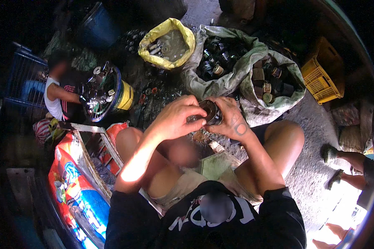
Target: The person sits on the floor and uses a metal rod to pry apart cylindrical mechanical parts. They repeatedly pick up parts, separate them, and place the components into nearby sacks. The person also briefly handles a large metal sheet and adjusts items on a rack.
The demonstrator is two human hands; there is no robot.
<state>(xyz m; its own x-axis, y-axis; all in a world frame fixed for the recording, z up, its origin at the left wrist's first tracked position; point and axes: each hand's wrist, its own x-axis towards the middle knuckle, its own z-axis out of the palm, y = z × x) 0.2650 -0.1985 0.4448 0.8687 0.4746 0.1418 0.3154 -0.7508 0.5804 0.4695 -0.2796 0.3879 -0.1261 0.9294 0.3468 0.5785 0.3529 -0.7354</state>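
Observation:
Between my hands, above my lap, is a round brown part with radial ridges (pixel 210 111) that looks like a pleated filter element. My right hand (pixel 228 116) is closed around its right side, with the fingers over the far edge and the thumb at the near edge. From the left, my left hand (pixel 178 118) has its thumb and bent fingers closed at the part's left edge. Small brown scraps (pixel 201 137) lie below the hands. A pale flat board (pixel 218 164) is between my knees.
Ahead are a yellow-rimmed sack (pixel 188 45) and two grey sacks (pixel 249 81) holding dark cylindrical parts. A yellow crate (pixel 322 79) stands right. At left, a person (pixel 56 93) reaches into a tub of metal parts (pixel 97 97). Another person's legs (pixel 353 159) are at right.

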